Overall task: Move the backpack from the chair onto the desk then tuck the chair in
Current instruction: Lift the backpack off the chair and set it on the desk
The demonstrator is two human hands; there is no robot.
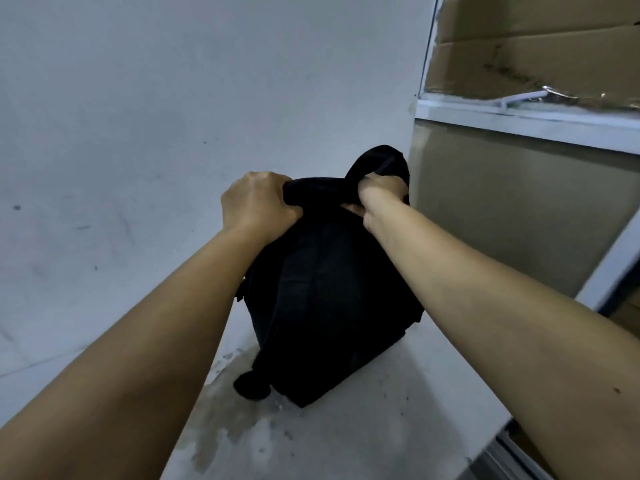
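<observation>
A black backpack [329,299] stands upright on the pale, stained desk top [311,441], close to the wall. My left hand [258,202] is closed on the top left edge of the bag. My right hand [379,195] grips the bag's top carry loop, which sticks up above my fingers. Both forearms reach in from the bottom corners. The chair is out of view.
A grey-white wall [156,116] rises directly behind and to the left of the desk. On the right is a window frame [519,116] with brown cardboard [540,39] behind the glass. The desk's right edge [498,434] drops off near my right forearm.
</observation>
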